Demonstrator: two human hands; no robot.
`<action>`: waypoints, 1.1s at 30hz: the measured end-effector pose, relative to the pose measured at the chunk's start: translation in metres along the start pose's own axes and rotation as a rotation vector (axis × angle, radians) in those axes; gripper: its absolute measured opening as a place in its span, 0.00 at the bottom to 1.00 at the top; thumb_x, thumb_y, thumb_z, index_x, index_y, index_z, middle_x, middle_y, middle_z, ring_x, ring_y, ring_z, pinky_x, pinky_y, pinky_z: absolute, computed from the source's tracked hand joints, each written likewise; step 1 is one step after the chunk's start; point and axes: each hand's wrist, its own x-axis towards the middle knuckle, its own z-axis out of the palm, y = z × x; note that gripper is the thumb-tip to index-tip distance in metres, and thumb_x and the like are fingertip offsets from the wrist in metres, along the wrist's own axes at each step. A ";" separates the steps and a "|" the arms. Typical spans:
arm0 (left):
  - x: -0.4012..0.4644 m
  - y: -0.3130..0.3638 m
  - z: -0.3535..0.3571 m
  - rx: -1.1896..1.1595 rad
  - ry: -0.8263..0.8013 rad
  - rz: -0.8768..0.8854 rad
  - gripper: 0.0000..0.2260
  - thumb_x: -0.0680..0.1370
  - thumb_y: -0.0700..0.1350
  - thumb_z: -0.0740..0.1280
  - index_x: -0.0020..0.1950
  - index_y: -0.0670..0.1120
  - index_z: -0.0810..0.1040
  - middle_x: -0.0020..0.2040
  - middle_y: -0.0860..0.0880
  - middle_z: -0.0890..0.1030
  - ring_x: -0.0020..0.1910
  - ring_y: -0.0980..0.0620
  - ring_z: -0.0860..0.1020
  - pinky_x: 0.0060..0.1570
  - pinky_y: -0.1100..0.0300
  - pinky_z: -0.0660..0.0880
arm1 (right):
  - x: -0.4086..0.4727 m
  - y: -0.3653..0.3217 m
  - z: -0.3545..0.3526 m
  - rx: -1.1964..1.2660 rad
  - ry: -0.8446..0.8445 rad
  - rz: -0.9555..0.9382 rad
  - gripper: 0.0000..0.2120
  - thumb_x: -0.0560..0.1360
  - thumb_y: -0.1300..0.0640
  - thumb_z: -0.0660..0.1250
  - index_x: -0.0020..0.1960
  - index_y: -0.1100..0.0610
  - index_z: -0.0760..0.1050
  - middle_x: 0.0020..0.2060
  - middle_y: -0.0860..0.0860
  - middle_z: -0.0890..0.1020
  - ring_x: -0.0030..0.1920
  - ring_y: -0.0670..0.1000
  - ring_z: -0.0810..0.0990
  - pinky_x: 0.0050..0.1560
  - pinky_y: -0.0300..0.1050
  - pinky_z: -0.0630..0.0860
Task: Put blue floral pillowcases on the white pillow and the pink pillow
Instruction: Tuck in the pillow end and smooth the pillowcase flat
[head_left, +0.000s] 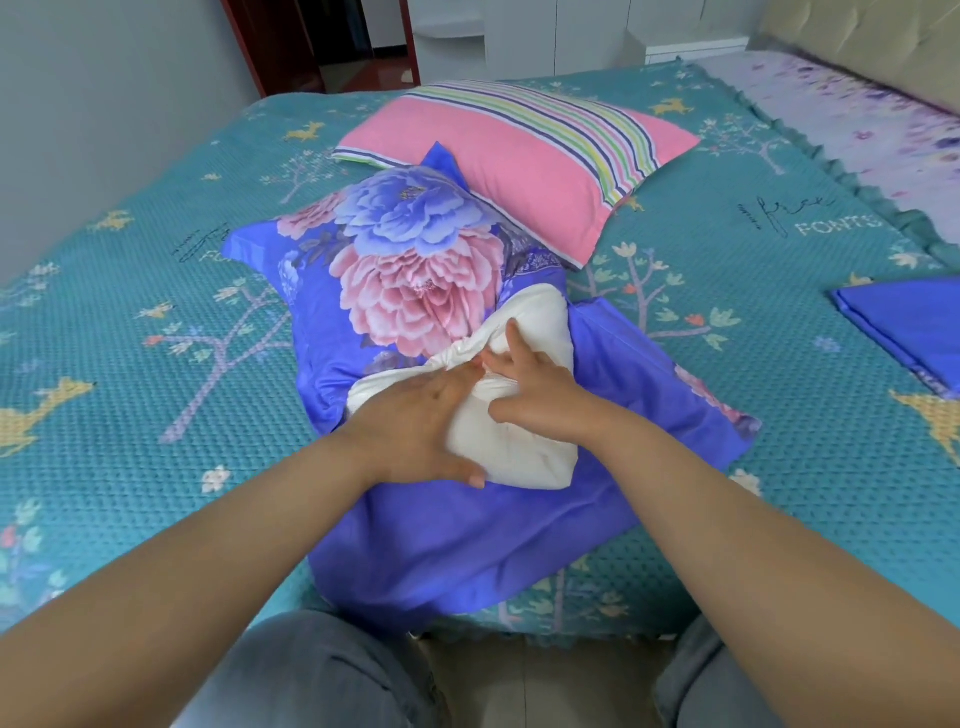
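A blue floral pillowcase (405, 260) lies in the middle of the bed with the white pillow (524, 457) partly inside it; the pillow's near end sticks out of the opening. My left hand (410, 421) presses flat on the pillow's left side with straight fingers. My right hand (540, 389) presses on its right side, fingers spread and slightly bent. The pink pillow (519, 156), with a striped band, lies bare behind them. A second blue pillowcase (904, 327) lies folded at the right edge.
A teal bedspread (156, 312) with tree and deer prints covers the bed. The headboard and a purple floral sheet (857, 109) are at the far right. My knees in grey trousers (322, 675) are at the bed's near edge. A doorway stands at the back.
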 end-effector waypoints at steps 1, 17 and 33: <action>-0.001 0.006 0.004 0.057 -0.011 -0.016 0.56 0.61 0.70 0.70 0.77 0.48 0.45 0.77 0.51 0.55 0.74 0.50 0.59 0.72 0.58 0.55 | -0.001 0.002 -0.002 0.089 -0.014 0.007 0.44 0.72 0.55 0.63 0.76 0.45 0.38 0.75 0.38 0.51 0.75 0.47 0.49 0.72 0.45 0.55; 0.017 0.010 0.002 -0.001 0.310 -0.252 0.22 0.70 0.63 0.63 0.61 0.55 0.74 0.55 0.53 0.81 0.50 0.46 0.80 0.41 0.59 0.70 | -0.015 0.012 -0.007 0.858 0.295 -0.072 0.18 0.81 0.46 0.56 0.69 0.44 0.65 0.62 0.35 0.71 0.65 0.39 0.68 0.69 0.39 0.64; 0.032 -0.051 -0.026 -0.931 0.401 -0.410 0.12 0.67 0.46 0.77 0.46 0.56 0.79 0.40 0.60 0.81 0.35 0.71 0.75 0.38 0.72 0.72 | 0.057 0.019 0.071 -0.628 0.105 -0.187 0.35 0.77 0.35 0.51 0.77 0.54 0.52 0.76 0.48 0.54 0.75 0.51 0.51 0.69 0.53 0.60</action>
